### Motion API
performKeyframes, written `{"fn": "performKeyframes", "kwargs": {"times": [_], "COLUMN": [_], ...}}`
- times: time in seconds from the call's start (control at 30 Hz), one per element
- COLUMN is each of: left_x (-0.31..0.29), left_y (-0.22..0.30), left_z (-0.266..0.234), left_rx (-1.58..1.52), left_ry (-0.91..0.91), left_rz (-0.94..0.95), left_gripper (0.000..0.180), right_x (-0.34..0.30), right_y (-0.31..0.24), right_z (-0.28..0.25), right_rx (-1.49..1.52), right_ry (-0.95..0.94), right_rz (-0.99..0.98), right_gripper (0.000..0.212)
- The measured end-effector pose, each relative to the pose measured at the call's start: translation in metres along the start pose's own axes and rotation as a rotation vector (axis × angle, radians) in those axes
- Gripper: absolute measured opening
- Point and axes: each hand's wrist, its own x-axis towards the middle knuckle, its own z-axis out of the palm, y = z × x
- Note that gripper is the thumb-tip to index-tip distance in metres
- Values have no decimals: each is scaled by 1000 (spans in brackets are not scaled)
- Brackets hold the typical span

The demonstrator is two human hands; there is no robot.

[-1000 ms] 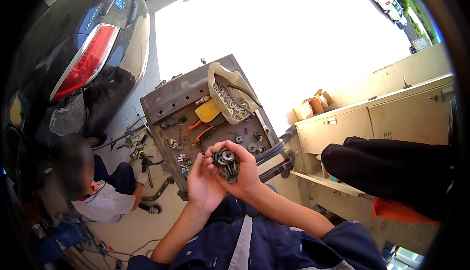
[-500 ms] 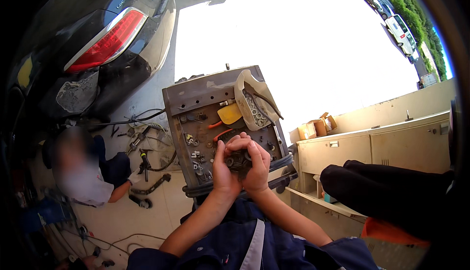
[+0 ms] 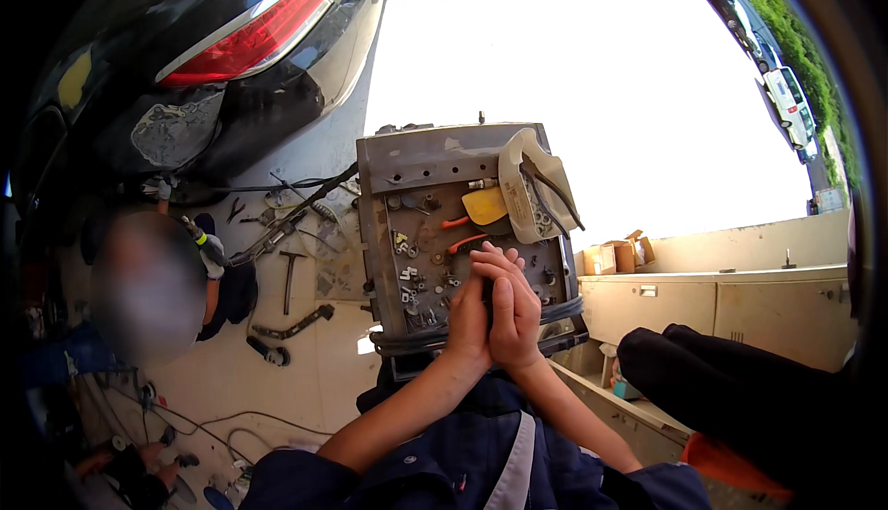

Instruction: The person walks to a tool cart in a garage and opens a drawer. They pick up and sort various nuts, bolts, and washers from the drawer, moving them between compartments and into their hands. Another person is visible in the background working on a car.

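Observation:
My left hand [image 3: 468, 318] and my right hand [image 3: 515, 314] are pressed palm to palm, fingers closed over each other, above the near part of a grey metal parts tray [image 3: 435, 145]. Anything between the palms is hidden. On the tray's left side lie several small bolts, nuts and clips [image 3: 410, 286]. Just beyond my fingertips are an orange-handled tool [image 3: 464, 244] and a yellow object [image 3: 485, 205]. A cut-open off-white plastic container [image 3: 516, 182] leans at the tray's far right, with small rings and dark strips in it. Dark hoses [image 3: 561, 310] run along the near edge.
A black car [image 3: 305, 94] with a scraped rear corner stands at the far left. A co-worker [image 3: 231, 297] crouches beside it, gripping a tool. Cables, a T-shaped bar [image 3: 288, 281] and other tools lie on the floor. Beige cabinets [image 3: 647, 311] with a cardboard box [image 3: 618, 256] line the right.
My hands have gone from a cupped shape, with small dark parts showing between them, to pressed flat together. The view has shifted, so the tray sits farther right. The co-worker's arm has moved.

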Motion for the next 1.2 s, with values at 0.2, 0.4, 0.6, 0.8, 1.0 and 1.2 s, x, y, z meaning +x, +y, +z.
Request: {"fn": "performKeyframes", "kwargs": {"times": [0.2,0.4,0.6,0.8,1.0,1.2], "left_x": [-4,-12,-8,-6,-4,-4], "left_y": [-2,1,6,5,-8,-10], "left_z": [-12,-9,-12,-20,-29,-32], "left_rx": [55,-20,-213,-286,-287,-298], "left_ry": [-101,11,-44,6,57,92], "left_rz": [76,-144,-219,-263,-222,-254], "left_gripper": [41,42,38,39,39,39], "right_x": [-2,14,10,9,11,12], "right_y": [3,9,6,6,10,12], "right_z": [-2,-3,5,7,5,7], "right_rx": [-123,-407,-415,-299,-433,-461], "right_ry": [-128,-109,-143,-134,-127,-76], "right_rz": [-56,-67,-100,-81,-61,-56], "right_gripper": [28,25,20,18,13,10]}}
